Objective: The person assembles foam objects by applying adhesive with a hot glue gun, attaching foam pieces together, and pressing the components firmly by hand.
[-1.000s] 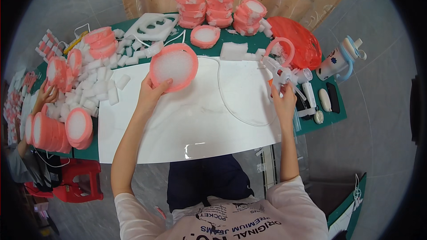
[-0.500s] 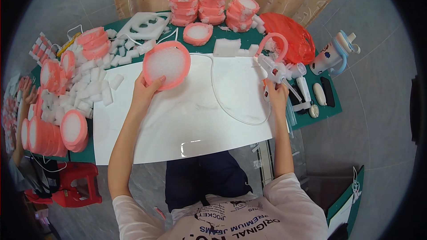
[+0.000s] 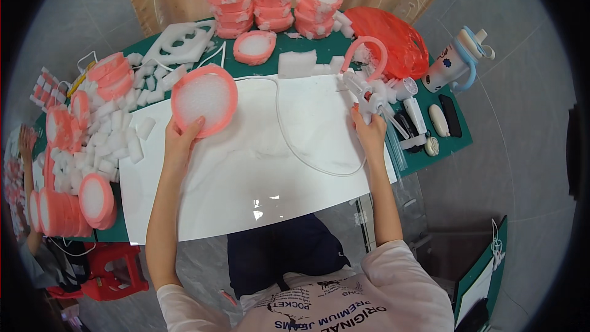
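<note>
My left hand (image 3: 181, 146) grips a round foam pad (image 3: 204, 101) with a pink rim and a white bubbly middle, thumb on its face, held over the left part of a glossy white board (image 3: 246, 172). At the board's right end my right hand (image 3: 372, 135) is closed around a white glue gun (image 3: 367, 99) with an orange trigger. Its white cord (image 3: 284, 136) loops across the board. Behind the gun rises a pink foam ring (image 3: 382, 55), partly covered by it.
Stacks of pink-rimmed pads (image 3: 270, 3) stand at the back; more pads (image 3: 64, 212) and loose white foam blocks (image 3: 101, 141) fill the left. A red plastic bag (image 3: 393, 40), a bottle (image 3: 452, 64) and clear sticks (image 3: 395, 152) lie right. Another person's hand (image 3: 26, 141) shows far left.
The view has shifted, so most of the table appears further left. My left hand keeps the foam pad, which now appears slightly lower; my right hand stays on the glue gun.
</note>
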Motion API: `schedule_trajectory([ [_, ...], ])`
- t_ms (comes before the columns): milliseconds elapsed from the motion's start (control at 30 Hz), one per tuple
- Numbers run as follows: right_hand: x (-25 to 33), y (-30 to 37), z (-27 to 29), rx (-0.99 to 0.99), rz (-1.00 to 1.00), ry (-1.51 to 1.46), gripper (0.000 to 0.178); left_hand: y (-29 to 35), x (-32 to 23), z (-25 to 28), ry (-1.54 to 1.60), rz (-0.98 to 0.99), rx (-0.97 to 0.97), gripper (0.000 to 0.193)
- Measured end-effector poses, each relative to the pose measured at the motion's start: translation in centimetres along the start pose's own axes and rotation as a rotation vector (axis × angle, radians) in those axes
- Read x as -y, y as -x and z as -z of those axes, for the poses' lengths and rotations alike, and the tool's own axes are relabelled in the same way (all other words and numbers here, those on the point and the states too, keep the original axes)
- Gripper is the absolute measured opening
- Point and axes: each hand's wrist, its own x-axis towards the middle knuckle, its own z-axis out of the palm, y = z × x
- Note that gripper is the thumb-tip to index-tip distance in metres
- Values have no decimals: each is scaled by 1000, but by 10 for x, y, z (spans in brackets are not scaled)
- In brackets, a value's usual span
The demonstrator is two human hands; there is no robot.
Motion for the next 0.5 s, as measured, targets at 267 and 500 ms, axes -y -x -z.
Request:
schedule_trajectory([
  [267, 1, 1, 0, 41, -10, -12, 30, 0, -1, -4, 3, 26, -22, 38],
  [500, 4, 5, 0, 83, -3, -21, 29, 0, -3, -4, 89, 45, -17, 36],
])
